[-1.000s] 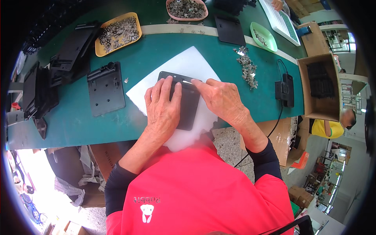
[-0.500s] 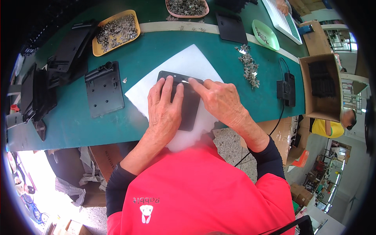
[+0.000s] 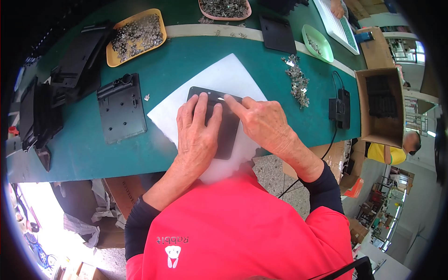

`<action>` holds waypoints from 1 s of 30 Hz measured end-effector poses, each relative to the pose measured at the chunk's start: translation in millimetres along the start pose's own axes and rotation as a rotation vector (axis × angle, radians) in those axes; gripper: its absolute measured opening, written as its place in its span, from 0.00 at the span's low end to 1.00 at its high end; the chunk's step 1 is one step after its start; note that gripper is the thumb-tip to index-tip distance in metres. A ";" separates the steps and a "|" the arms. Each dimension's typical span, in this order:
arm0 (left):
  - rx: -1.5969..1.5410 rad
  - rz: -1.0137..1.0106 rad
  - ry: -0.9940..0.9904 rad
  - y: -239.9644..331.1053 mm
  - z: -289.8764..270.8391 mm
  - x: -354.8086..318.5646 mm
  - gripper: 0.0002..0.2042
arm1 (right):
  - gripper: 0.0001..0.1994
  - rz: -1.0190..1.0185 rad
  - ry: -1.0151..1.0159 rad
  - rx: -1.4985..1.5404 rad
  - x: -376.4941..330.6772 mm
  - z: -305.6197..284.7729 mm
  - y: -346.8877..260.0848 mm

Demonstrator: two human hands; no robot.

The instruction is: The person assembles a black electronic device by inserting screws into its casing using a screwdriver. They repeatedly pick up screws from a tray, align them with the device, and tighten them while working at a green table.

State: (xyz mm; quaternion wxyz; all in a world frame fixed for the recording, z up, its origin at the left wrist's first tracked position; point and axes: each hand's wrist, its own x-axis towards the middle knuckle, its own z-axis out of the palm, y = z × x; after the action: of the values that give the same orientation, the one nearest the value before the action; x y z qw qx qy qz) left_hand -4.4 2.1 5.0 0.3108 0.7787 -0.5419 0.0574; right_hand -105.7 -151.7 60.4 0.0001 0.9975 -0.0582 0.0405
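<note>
Two bare hands, a left hand (image 3: 198, 135) and a right hand (image 3: 266, 123), at the near edge of one worktop (image 3: 196, 53), over one white sheet (image 3: 233, 72). Three single black panels: one (image 3: 227, 133) under the hands, one with fittings (image 3: 122, 112) toward the left edge, one (image 3: 276, 35) toward the far edge. Three trays of small metal parts: yellow (image 3: 112, 59) near the far left corner, pink (image 3: 224, 18) at the far edge, green (image 3: 325, 49) near the far right corner. One loose heap of metal parts (image 3: 298, 84), its pieces too many to count, and one stray piece (image 3: 147, 97). One open cardboard box (image 3: 379, 129) at the right edge
</note>
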 end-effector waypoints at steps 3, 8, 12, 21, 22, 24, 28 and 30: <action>-0.011 0.000 -0.005 0.4 0.7 -0.8 0.21 | 0.22 -0.047 -0.061 -0.016 4.5 -8.8 3.0; -0.022 -0.008 -0.015 0.8 2.5 -1.5 0.21 | 0.20 -0.085 -0.101 -0.054 8.4 -13.9 -1.2; -0.009 0.005 0.004 0.9 4.4 -1.1 0.21 | 0.16 -0.126 -0.275 -0.086 22.4 -29.6 -11.4; 0.123 0.006 0.008 2.4 -1.8 -1.8 0.23 | 0.09 -0.086 -0.357 -0.061 30.2 -35.9 -1.6; 0.109 -0.017 0.038 2.5 -6.7 -1.7 0.25 | 0.10 -0.052 -0.303 -0.058 30.0 -38.9 -2.3; 0.070 -0.064 0.085 3.9 -12.8 -6.5 0.28 | 0.12 0.023 -0.210 -0.041 24.0 -42.8 -8.5; 0.046 -0.247 0.046 2.4 -17.4 -20.0 0.36 | 0.19 -0.049 0.021 0.057 13.2 -8.0 -22.1; 0.061 -0.270 0.023 2.6 -17.8 -20.3 0.37 | 0.23 -0.065 0.034 0.024 13.3 8.2 -22.8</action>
State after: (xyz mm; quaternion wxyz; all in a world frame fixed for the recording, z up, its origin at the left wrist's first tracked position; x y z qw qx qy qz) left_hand -10.5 27.6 11.7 0.2981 0.8529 -0.4266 0.0407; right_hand -89.2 -130.7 53.4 -0.0097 0.9980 -0.0253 0.0580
